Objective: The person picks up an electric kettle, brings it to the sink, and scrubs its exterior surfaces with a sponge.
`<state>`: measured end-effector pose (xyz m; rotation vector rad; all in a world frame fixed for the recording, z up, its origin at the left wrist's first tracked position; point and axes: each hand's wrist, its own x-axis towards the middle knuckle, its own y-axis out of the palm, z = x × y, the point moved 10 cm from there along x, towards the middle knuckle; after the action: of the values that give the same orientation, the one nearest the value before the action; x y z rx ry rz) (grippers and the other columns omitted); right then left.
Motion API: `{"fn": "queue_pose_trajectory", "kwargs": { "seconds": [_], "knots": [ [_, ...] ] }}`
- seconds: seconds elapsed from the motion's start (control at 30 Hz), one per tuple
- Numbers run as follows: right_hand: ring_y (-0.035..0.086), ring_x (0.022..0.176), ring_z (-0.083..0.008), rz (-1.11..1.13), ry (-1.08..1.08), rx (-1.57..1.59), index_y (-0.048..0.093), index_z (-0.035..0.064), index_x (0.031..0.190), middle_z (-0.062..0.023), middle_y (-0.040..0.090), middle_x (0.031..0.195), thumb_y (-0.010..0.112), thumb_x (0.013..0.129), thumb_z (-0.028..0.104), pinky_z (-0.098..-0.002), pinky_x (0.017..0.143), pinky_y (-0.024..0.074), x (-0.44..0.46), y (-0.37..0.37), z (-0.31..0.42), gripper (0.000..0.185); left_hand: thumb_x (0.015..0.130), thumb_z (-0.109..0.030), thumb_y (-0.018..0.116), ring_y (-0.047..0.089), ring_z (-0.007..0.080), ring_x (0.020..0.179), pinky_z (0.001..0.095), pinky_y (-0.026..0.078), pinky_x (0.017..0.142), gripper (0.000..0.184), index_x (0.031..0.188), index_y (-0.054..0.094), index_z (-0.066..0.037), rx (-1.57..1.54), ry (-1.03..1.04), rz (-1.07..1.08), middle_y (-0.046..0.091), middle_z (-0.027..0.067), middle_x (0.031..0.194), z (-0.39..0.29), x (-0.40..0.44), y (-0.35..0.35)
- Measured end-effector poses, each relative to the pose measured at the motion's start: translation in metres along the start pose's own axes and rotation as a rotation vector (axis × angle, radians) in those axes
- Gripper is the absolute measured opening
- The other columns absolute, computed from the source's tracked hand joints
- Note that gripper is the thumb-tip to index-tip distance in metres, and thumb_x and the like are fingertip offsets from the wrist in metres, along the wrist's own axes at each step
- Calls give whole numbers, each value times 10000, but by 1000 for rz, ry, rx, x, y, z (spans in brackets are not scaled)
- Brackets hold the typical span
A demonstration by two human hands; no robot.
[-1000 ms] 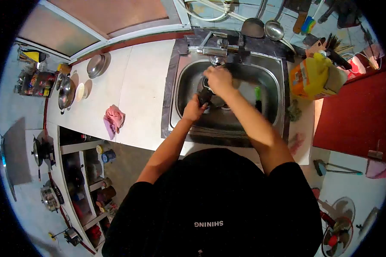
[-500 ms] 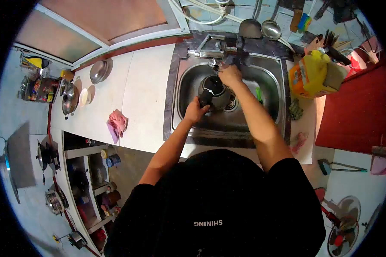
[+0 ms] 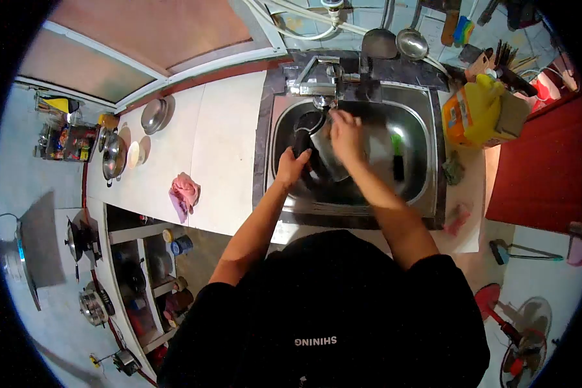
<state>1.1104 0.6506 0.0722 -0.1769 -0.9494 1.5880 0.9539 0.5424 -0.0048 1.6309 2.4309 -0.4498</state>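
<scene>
A kettle [image 3: 324,150] with a black top and a shiny metal body is tilted in the steel sink [image 3: 381,197], below the faucet [image 3: 322,101]. My left hand [image 3: 292,167] is closed around the black handle on its near left side. Against the kettle's right side, close to the faucet, is my right hand [image 3: 346,136] with curled fingers; anything in them is hidden. A brush [image 3: 398,158] with a green end and a dark end lies in the right part of the sink.
Left on the white counter [image 3: 226,142] are a pink cloth [image 3: 185,193], a metal bowl [image 3: 154,116] and a pot [image 3: 114,157]. Right of the sink stand a yellow-orange container [image 3: 472,110] and a green scrubber [image 3: 453,169]. Ladles [image 3: 412,44] hang behind.
The kettle has tipped, showing more of its metal side. My right hand has shifted from near the faucet down onto that side. The brush now shows more fully.
</scene>
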Motion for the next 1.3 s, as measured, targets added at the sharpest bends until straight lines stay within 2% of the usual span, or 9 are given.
{"fn": "queue_pose_trajectory", "kwargs": {
  "seconds": [0.13, 0.27, 0.47, 0.57, 0.67, 0.73, 0.87, 1.17, 1.3],
  "knots": [
    [482, 1058, -339, 66, -146, 170, 562, 98, 1169, -97, 530, 1210, 518, 830, 91, -392, 907, 400, -33, -5, 45, 342, 838, -263, 637, 563, 137, 541, 271, 436, 490, 279, 834, 518, -11, -100, -48, 22, 581, 61, 634, 6, 5, -2],
    [566, 892, -348, 34, 483, 83, 555, 89, 1186, -151, 589, 1085, 505, 801, 66, -415, 736, 473, -50, 31, -86, 389, 847, -258, 627, 563, 153, 535, 274, 446, 490, 280, 808, 505, -9, -237, -95, -33, 574, 69, 647, 1, -5, 0],
    [507, 1011, -321, -43, -121, 135, 574, 102, 1149, -86, 545, 1175, 536, 789, 49, -411, 901, 391, -31, -5, 73, 365, 855, -267, 624, 541, 151, 519, 279, 441, 489, 269, 830, 525, -19, -223, -135, -125, 583, 75, 684, -4, -13, 4],
    [507, 1038, -344, -110, 36, 140, 573, 63, 1141, -125, 540, 1188, 521, 799, 43, -416, 911, 397, -39, -6, 17, 346, 871, -362, 593, 550, 145, 570, 271, 438, 500, 350, 817, 527, -22, -223, -128, -75, 576, 60, 689, -3, -14, 10],
    [520, 1025, -377, -44, 492, 156, 549, 37, 1170, -174, 547, 1159, 502, 807, 24, -428, 907, 399, -76, 10, -74, 366, 880, -391, 573, 545, 140, 575, 273, 441, 505, 375, 844, 515, -22, -295, -184, -91, 566, 58, 695, 6, -19, 7],
    [538, 953, -371, -203, 41, 127, 561, 25, 1126, -179, 552, 1122, 490, 767, -45, -426, 825, 446, -63, -19, -14, 372, 884, -404, 564, 541, 137, 582, 279, 445, 509, 390, 864, 506, -19, -291, -187, -95, 563, 60, 715, -4, -18, 11],
    [443, 1140, -309, 118, -220, 68, 576, 139, 1174, -66, 508, 1255, 581, 736, 8, -380, 960, 381, -46, -3, 54, 457, 895, -430, 537, 541, 141, 656, 286, 464, 570, 451, 934, 503, 18, -177, -119, -141, 568, 69, 799, -18, -11, 10],
    [423, 1180, -304, 351, -474, -64, 580, 133, 1173, -38, 492, 1279, 515, 776, 36, -400, 988, 372, -128, 16, -20, 413, 898, -494, 481, 589, 218, 792, 334, 497, 681, 593, 1068, 509, 74, 43, -208, -122, 605, 133, 889, 41, 29, -24],
    [458, 1131, -296, 244, -430, -52, 581, 134, 1165, -29, 513, 1256, 519, 771, 29, -385, 950, 404, -67, 7, 39, 412, 898, -458, 507, 603, 241, 780, 341, 478, 686, 555, 999, 533, 87, 200, -44, -90, 621, 175, 854, 8, 14, -13]
  ]
}}
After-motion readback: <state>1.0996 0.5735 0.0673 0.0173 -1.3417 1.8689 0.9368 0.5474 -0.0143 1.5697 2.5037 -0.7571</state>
